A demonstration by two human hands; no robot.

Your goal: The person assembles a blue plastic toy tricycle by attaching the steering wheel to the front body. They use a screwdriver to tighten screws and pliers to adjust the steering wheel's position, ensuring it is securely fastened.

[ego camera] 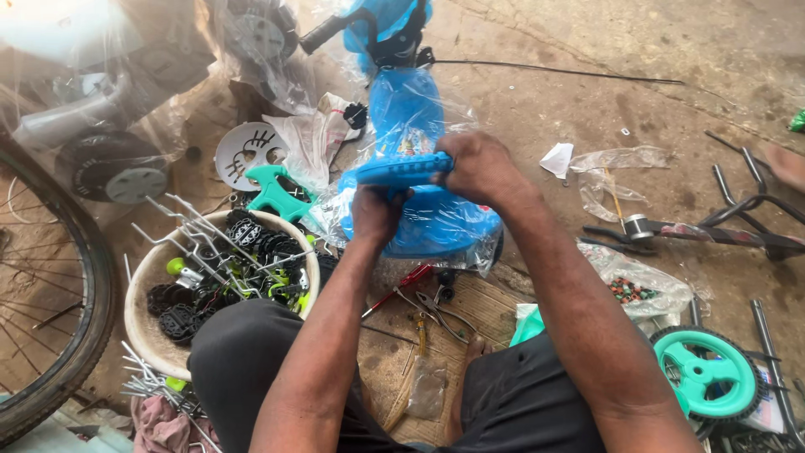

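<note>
ground: bare, dusty concrete floor runs under everything, with scraps of clear plastic wrap lying about.
bicycle wheel: at your far left, black rubber tyre and thin wire spokes; a knee shifting that way could knock it.
bowl: a round, pale basin beside your left knee, heaped with ribbed black pedals and bent silver rods that stick out over the rim; brush it and the rods may spill.
teal bracket: smooth moulded plastic, lying just behind the bowl.
left hand: your fist is closed around the lower end of the blue plastic part, gripping from beneath.
blue plastic part: a long, ridged, hard plastic bar held crosswise in front of you, above the wrapped blue frame; it sits between both hands, and twisting it unevenly could snap it or let it slip.
wrapped blue frame: glossy blue body in crinkled clear film, standing on the floor just beyond your hands; the slick film could let it slide if you press on it.
pliers: metal with red grips, on a woven mat between your knees; a dropped part could land on them.
right hand: clamped over the bar's right end, fingers curled tight.
small teal wheel: black tyre, teal spokes, beside your right knee.
</note>
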